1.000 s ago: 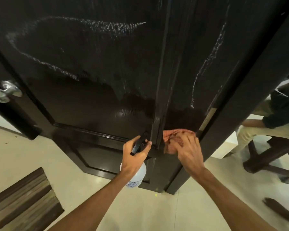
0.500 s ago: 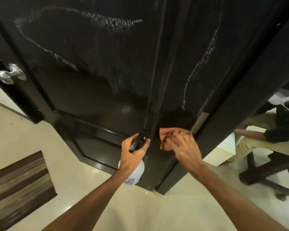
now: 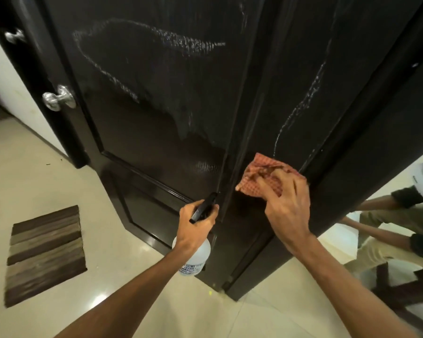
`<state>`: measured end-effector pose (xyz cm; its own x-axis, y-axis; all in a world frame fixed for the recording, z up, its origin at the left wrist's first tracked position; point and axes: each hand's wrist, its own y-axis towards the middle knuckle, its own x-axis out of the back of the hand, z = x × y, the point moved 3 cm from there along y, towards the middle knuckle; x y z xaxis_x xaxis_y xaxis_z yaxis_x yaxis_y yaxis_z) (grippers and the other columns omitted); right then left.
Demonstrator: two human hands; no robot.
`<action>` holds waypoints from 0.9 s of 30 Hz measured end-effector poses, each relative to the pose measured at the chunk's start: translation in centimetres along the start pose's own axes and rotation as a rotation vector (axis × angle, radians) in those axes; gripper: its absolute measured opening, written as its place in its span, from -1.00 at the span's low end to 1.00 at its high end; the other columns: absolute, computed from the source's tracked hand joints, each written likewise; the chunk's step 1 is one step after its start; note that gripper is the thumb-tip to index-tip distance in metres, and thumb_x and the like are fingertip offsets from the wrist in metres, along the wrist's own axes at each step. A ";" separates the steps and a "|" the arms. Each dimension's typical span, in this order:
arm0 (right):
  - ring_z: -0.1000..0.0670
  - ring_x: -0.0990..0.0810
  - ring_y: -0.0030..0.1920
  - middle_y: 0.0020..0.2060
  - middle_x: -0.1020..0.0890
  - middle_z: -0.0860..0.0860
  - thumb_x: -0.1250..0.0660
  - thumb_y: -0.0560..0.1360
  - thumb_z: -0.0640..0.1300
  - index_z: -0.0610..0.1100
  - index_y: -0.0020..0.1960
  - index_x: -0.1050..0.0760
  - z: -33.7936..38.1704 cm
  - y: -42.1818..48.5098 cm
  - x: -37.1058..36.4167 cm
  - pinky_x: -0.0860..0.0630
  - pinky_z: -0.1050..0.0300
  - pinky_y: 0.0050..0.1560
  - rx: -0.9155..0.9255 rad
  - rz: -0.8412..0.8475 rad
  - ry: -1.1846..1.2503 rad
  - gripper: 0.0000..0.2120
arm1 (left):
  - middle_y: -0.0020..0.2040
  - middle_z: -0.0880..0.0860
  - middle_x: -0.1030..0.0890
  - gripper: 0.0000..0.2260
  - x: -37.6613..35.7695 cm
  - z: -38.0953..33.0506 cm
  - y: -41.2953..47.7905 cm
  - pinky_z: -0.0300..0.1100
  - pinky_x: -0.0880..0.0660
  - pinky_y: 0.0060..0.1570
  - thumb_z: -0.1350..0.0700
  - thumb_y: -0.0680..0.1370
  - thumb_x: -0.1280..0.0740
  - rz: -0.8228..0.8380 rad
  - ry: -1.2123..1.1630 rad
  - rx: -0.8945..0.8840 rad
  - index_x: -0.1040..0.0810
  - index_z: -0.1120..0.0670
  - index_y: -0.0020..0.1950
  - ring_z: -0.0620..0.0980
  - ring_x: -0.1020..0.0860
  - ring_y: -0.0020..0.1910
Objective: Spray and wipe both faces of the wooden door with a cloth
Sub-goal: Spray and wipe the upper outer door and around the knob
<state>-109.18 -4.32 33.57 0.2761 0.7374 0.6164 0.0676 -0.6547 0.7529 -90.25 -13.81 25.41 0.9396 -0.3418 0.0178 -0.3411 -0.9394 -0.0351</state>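
The dark wooden door (image 3: 161,98) fills the upper view, its glossy face streaked with whitish spray trails. My right hand (image 3: 287,206) presses an orange checked cloth (image 3: 257,175) against the door's lower right strip, fingers curled over the fabric. My left hand (image 3: 195,225) grips the black trigger head of a white spray bottle (image 3: 195,258), which hangs below my fist close to the door's centre moulding. A silver door knob (image 3: 56,98) sticks out at the left edge.
A brown striped mat (image 3: 45,254) lies on the pale tiled floor at lower left. At the right, a seated person (image 3: 401,223) in beige trousers and a dark wooden chair (image 3: 405,289) sit beyond the door frame (image 3: 376,132).
My right hand has slid the cloth a little to the right and up on the door. The view has shifted right, so the knob and mat sit further in. The left hand keeps the bottle.
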 end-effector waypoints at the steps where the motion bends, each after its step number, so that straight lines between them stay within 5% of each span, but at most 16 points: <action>1: -0.27 -0.44 0.13 0.19 -0.50 -0.24 -0.38 0.54 -0.31 -0.13 0.24 -0.65 -0.2 1.2 0.5 -0.50 -0.22 0.08 -0.016 -0.054 -0.008 -0.70 | -0.41 -0.01 -0.56 -0.84 0.1 -0.4 0.0 -0.37 -0.36 -0.47 0.22 0.60 -0.47 -0.020 -0.007 -0.020 -0.65 0.15 -0.19 -0.19 -0.47 -0.48; 5: -0.28 -0.55 0.08 0.20 -0.49 -0.20 -0.19 0.51 -0.29 -0.13 0.18 -0.67 2.4 -1.0 -0.8 -0.54 -0.18 0.03 0.132 0.104 0.043 -0.64 | -0.34 0.04 -0.63 -0.84 1.2 -2.8 0.5 -0.38 -0.38 -0.44 0.17 0.55 -0.54 -0.100 -0.037 -0.038 -0.64 0.21 -0.15 -0.20 -0.52 -0.44; 10: -0.26 -0.47 0.15 0.18 -0.59 -0.23 -0.21 0.48 -0.31 -0.12 0.19 -0.69 3.4 3.3 0.4 -0.57 -0.22 0.07 0.057 0.051 0.110 -0.61 | -0.38 0.24 -0.51 -0.65 3.0 -7.2 2.8 0.00 -0.36 -0.46 -0.15 0.49 -0.49 -0.129 0.006 -0.142 -0.59 0.13 -0.23 -0.01 -0.42 -0.45; 14: -0.30 -0.46 0.24 0.29 -0.51 -0.26 -0.33 0.50 -0.38 -0.16 0.30 -0.61 5.0 12.5 2.5 -0.54 -0.28 0.07 0.084 -0.043 0.078 -0.61 | -0.35 0.15 -0.61 -0.75 6.5 -10.3 3.8 -0.19 -0.38 -0.49 -0.01 0.55 -0.53 -0.194 0.000 -0.168 -0.64 0.11 -0.21 -0.12 -0.46 -0.50; 17: -0.27 -0.43 0.24 0.32 -0.46 -0.24 -0.36 0.47 -0.37 -0.15 0.35 -0.54 5.9 16.3 1.7 -0.54 -0.22 0.00 0.066 -0.016 0.028 -0.54 | -0.37 0.20 -0.57 -0.73 8.7 -12.6 5.3 -0.16 -0.39 -0.49 0.02 0.58 -0.51 -0.260 -0.020 -0.186 -0.64 0.19 -0.19 -0.12 -0.44 -0.53; 21: -0.24 -0.49 0.19 0.30 -0.48 -0.22 -0.44 0.39 -0.29 -0.17 0.31 -0.54 8.5 14.0 -1.9 -0.57 -0.14 -0.08 0.318 0.217 -0.040 -0.51 | -0.07 0.15 -0.68 -0.55 10.4 -14.1 6.4 -0.02 -0.62 -0.24 -0.35 0.39 -0.56 -0.305 -0.051 -0.129 -0.68 -0.03 0.02 -0.02 -0.59 -0.27; 23: -0.23 -0.54 0.15 0.27 -0.49 -0.19 -0.53 0.32 -0.29 -0.17 0.27 -0.57 9.1 16.1 -1.5 -0.58 -0.18 -0.09 0.333 0.254 -0.007 -0.48 | -0.20 0.11 -0.67 -0.70 12.0 -15.6 6.8 -0.20 -0.51 -0.43 -0.16 0.50 -0.56 -0.302 -0.078 -0.166 -0.68 0.06 -0.06 -0.11 -0.54 -0.41; 27: -0.27 -0.43 0.23 0.35 -0.40 -0.22 -0.34 0.51 -0.32 -0.15 0.44 -0.47 9.2 28.0 3.8 -0.50 -0.23 0.01 0.072 -0.069 -0.028 -0.50 | -0.35 0.14 -0.61 -0.80 16.3 -18.0 8.9 -0.22 -0.37 -0.57 0.06 0.59 -0.50 -0.294 -0.047 -0.247 -0.65 0.18 -0.12 -0.17 -0.47 -0.55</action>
<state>-97.44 -21.44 54.89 0.2953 0.7771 0.5558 0.1555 -0.6131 0.7745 -78.46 -28.27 43.36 0.9967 -0.0605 -0.0548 -0.0480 -0.9773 0.2065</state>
